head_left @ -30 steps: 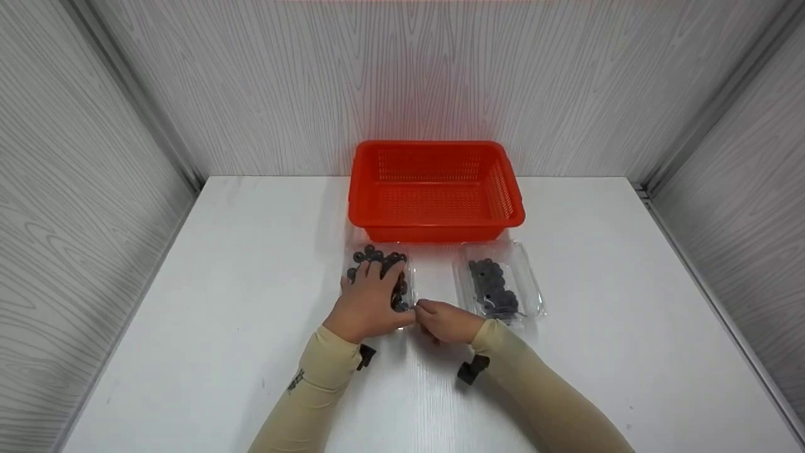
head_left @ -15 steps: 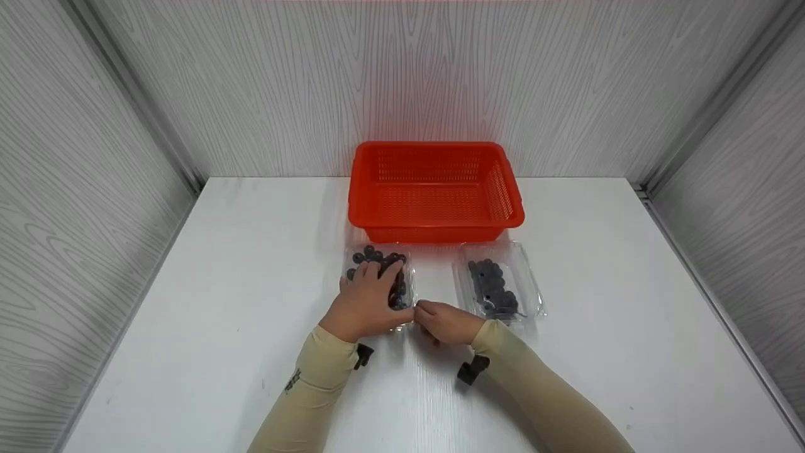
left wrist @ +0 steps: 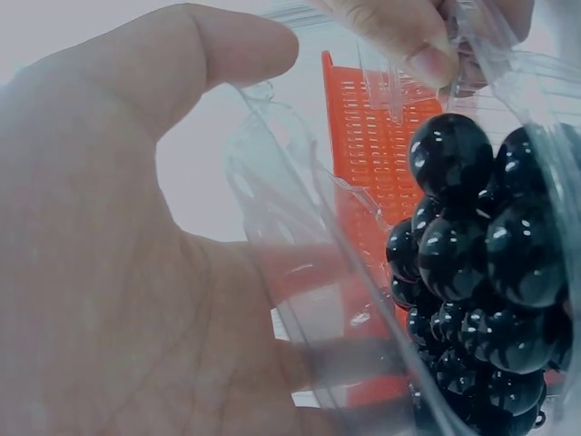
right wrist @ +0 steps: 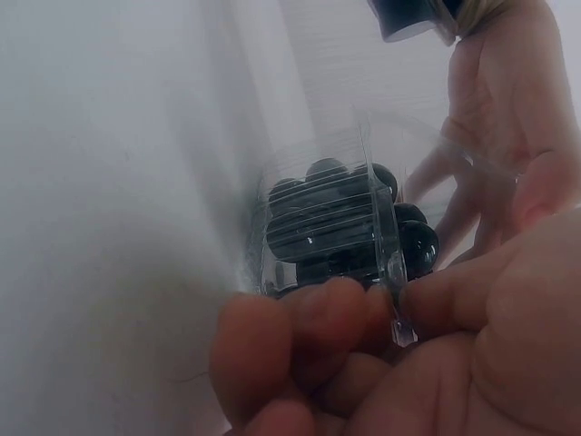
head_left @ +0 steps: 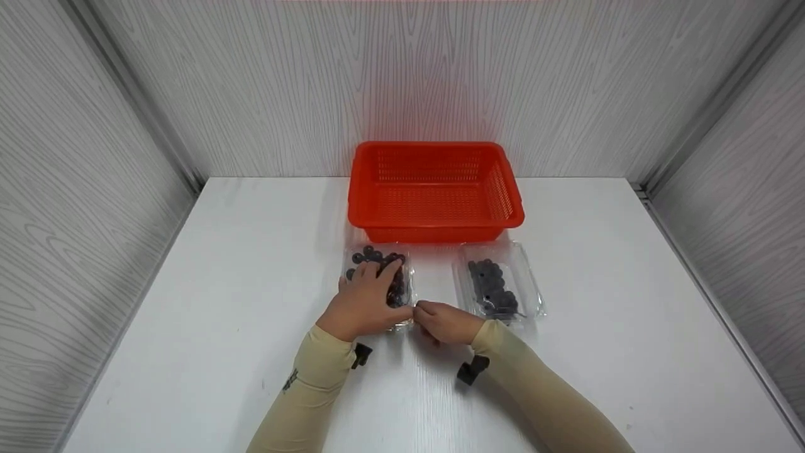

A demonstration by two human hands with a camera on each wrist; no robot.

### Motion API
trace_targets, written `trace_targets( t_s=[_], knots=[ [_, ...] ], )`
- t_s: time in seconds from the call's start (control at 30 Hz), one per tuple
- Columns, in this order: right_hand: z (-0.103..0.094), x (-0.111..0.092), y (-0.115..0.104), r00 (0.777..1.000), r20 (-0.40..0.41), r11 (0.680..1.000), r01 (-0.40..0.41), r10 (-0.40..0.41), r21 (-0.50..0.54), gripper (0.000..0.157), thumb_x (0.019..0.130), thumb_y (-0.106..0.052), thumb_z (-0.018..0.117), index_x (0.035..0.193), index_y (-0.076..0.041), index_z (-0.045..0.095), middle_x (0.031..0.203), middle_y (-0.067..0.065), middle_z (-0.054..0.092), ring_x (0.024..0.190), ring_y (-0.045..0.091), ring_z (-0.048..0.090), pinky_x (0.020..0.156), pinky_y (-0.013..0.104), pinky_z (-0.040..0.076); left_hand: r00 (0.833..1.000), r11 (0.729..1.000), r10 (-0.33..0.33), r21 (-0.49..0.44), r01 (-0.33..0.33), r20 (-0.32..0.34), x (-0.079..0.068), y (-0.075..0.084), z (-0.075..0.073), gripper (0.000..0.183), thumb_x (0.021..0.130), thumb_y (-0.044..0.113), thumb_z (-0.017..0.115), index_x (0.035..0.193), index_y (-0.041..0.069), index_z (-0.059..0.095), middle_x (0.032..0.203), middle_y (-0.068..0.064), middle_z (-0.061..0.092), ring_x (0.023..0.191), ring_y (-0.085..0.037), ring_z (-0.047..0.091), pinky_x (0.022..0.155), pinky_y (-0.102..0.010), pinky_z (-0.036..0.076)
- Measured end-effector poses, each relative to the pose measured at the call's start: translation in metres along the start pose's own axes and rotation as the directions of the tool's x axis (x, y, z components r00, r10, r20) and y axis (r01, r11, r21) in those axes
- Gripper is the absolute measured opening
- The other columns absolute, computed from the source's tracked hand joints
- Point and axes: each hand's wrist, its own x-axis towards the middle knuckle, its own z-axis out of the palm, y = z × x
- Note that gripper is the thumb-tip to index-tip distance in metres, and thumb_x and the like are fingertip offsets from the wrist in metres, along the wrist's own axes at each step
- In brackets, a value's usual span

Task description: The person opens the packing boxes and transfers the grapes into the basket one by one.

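A clear plastic clamshell box [head_left: 410, 281] with round, glossy dark grapes [left wrist: 454, 245] lies in front of the red basket [head_left: 434, 234]. My left hand [head_left: 360, 305] spreads across the box, its fingers straight over the plastic and its thumb near the front right corner. In the left wrist view, the fingers show through the clear plastic. At that corner my right hand [head_left: 448, 323] pinches the box's edge between curled fingers and thumb. The right wrist view shows this edge [right wrist: 388, 241] rising from the pinch, with the grapes behind it.
A second clear clamshell box [head_left: 529, 277] holds more dark grapes [head_left: 490, 283] to the right, close to my right wrist. The basket stands against the back wall [head_left: 283, 88]. Pale wood-grain panels close off both sides of the white table [head_left: 251, 251].
My left hand has shifted slightly left, its thumb still near the corner. The right hand keeps its pinch in nearly the same place. Basket and second box have not moved.
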Motion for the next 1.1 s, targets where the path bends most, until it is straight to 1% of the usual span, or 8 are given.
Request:
trace_targets(
  t_s=[0.2,0.43,0.7,0.97,1.1],
  knots=[
    [-0.0003,-0.0003,-0.0009,1.000,0.006,1.000,-0.001,0.001,-0.008,0.040,0.112,-0.024,0.030,0.095,0.003,0.054,0.066,-0.002,0.051,0.053,0.012,0.050,0.060,0.029,0.045,1.000,1.000,0.003,-0.006,-0.003,-0.003,0.0000,-0.0011,-0.0005,0.087,0.087,0.057,0.060,0.162,0.020,0.036,0.154,-0.024,0.042,0.145,-0.043,0.036,0.114,-0.075,0.025],
    [-0.0018,-0.0003,0.0006,0.999,0.034,1.000,-0.010,0.010,0.022,0.039,0.113,-0.026,0.030,0.097,0.002,0.053,0.067,-0.001,0.050,0.054,0.014,0.049,0.059,0.028,0.044,1.000,1.000,0.005,-0.030,-0.005,-0.009,-0.0003,-0.0033,-0.0006,0.083,0.089,0.052,0.060,0.162,0.020,0.036,0.150,-0.024,0.045,0.141,-0.041,0.040,0.114,-0.074,0.027],
    [-0.0016,-0.0002,-0.0006,0.999,0.038,1.000,-0.014,0.013,0.020,0.041,0.113,-0.028,0.031,0.097,0.003,0.053,0.067,-0.001,0.049,0.054,0.015,0.048,0.060,0.029,0.043,1.000,0.999,0.008,-0.037,-0.008,-0.004,0.0002,-0.0050,-0.0021,0.083,0.090,0.053,0.059,0.162,0.021,0.035,0.149,-0.024,0.045,0.141,-0.041,0.041,0.115,-0.073,0.027],
    [-0.0017,-0.0004,-0.0001,0.999,0.035,0.999,-0.030,0.029,0.016,0.040,0.113,-0.029,0.032,0.099,0.002,0.053,0.068,-0.002,0.049,0.054,0.012,0.049,0.060,0.029,0.044,1.000,0.999,0.014,-0.043,-0.014,0.004,0.0010,-0.0073,-0.0035,0.083,0.087,0.052,0.056,0.162,0.021,0.035,0.146,-0.022,0.046,0.133,-0.039,0.047,0.111,-0.068,0.036],
    [-0.0020,-0.0002,-0.0001,0.999,0.033,0.999,-0.029,0.028,0.016,0.040,0.113,-0.029,0.032,0.100,0.003,0.054,0.068,-0.003,0.050,0.055,0.012,0.049,0.060,0.028,0.045,1.000,0.999,0.013,-0.053,-0.012,0.018,0.0013,-0.0090,-0.0054,0.083,0.088,0.052,0.054,0.163,0.022,0.034,0.147,-0.021,0.046,0.131,-0.037,0.049,0.113,-0.065,0.037]
  ],
)
